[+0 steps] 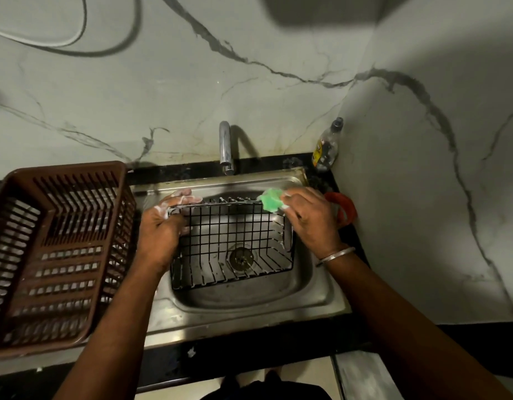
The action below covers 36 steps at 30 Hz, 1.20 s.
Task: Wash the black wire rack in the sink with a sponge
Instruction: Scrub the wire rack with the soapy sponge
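1. Stainless steel forms the sink (249, 310), set into a black counter (174, 368) against a pale marble-look wall (278, 82) veined in dark grey; a second wall of the same finish closes the right side, making a corner.
2. A chrome tap (226, 145) rises at the sink's far edge, and a clear bottle (326, 148) with a yellow label stands in the counter's far right corner.
3. A brown slatted plastic drainer basket (53, 255) sits on the counter at the sink's left edge; a red ring-shaped object (346, 209) lies by the right edge.
4. The black wire rack (232, 243) stands tilted in the basin over the drain (241, 256), its grid of thin coated wires streaked with foam.
5. The left hand (163, 229), soapy, grips the rack's far left corner, fingers curled over the top wire.
6. The right hand (310, 220), a metal bangle (336, 254) on its wrist, pinches a green sponge (271, 200) against the rack's far right corner.
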Each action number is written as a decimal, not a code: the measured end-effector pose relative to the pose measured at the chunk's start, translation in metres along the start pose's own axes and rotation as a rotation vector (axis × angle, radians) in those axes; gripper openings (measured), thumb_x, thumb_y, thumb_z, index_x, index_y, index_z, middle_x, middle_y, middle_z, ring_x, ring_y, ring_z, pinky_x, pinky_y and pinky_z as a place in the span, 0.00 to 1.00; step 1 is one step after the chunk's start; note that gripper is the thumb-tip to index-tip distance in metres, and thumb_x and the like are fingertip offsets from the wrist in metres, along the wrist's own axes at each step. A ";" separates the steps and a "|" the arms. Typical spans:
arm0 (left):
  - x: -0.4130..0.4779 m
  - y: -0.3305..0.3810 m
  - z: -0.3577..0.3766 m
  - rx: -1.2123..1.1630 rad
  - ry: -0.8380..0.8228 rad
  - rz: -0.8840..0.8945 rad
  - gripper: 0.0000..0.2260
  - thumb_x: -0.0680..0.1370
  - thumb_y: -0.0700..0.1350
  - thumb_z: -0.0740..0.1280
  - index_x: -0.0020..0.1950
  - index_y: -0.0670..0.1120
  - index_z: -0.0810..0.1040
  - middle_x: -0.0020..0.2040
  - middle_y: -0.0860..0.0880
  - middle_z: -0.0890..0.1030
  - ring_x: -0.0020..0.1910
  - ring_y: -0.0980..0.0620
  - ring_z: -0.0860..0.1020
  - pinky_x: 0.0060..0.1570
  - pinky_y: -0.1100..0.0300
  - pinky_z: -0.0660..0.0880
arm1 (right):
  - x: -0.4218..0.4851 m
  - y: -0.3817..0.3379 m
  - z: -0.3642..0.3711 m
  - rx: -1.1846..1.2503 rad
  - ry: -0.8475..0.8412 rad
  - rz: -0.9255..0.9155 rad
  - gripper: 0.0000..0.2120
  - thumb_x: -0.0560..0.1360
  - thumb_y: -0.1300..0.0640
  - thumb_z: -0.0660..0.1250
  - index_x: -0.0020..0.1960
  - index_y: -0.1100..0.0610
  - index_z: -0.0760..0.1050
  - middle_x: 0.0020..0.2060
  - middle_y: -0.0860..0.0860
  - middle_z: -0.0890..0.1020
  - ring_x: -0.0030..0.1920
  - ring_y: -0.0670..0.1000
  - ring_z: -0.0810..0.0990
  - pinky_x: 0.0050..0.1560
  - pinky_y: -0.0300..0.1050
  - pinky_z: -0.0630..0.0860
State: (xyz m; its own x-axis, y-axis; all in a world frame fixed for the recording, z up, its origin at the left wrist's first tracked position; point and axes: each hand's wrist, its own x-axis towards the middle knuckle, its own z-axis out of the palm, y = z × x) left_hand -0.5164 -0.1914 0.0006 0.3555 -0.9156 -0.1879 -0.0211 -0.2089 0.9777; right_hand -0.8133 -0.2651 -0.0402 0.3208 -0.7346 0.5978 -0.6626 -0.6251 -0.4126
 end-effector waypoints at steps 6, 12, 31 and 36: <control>-0.001 0.000 0.002 0.009 0.013 -0.011 0.18 0.83 0.32 0.62 0.61 0.50 0.86 0.55 0.49 0.88 0.55 0.50 0.87 0.44 0.62 0.84 | -0.002 -0.005 0.002 -0.085 0.023 -0.063 0.04 0.79 0.62 0.69 0.49 0.62 0.81 0.52 0.56 0.82 0.55 0.54 0.77 0.58 0.47 0.75; 0.001 0.000 0.005 -0.002 0.018 -0.021 0.19 0.83 0.31 0.61 0.60 0.50 0.86 0.53 0.49 0.89 0.54 0.49 0.87 0.43 0.61 0.84 | -0.009 -0.003 0.009 -0.237 -0.073 -0.049 0.04 0.75 0.58 0.74 0.47 0.57 0.80 0.48 0.53 0.78 0.53 0.55 0.73 0.56 0.49 0.70; -0.015 -0.008 0.046 -0.041 0.057 -0.056 0.19 0.85 0.37 0.64 0.55 0.60 0.86 0.57 0.51 0.87 0.59 0.44 0.84 0.60 0.40 0.83 | 0.019 -0.082 0.047 0.630 0.309 0.881 0.09 0.76 0.62 0.77 0.44 0.49 0.81 0.42 0.47 0.86 0.44 0.45 0.85 0.43 0.41 0.81; -0.018 -0.001 0.044 0.003 -0.070 0.013 0.06 0.83 0.53 0.70 0.58 0.57 0.85 0.54 0.53 0.87 0.56 0.50 0.85 0.54 0.41 0.86 | 0.014 -0.095 0.052 0.616 0.215 0.746 0.05 0.81 0.57 0.71 0.56 0.53 0.83 0.47 0.47 0.87 0.49 0.45 0.86 0.47 0.47 0.85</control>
State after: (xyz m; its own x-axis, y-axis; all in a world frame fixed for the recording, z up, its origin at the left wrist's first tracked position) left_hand -0.5639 -0.1898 -0.0012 0.2885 -0.9400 -0.1819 -0.0275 -0.1980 0.9798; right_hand -0.7106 -0.2297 -0.0283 -0.2060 -0.9704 0.1261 -0.1572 -0.0943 -0.9831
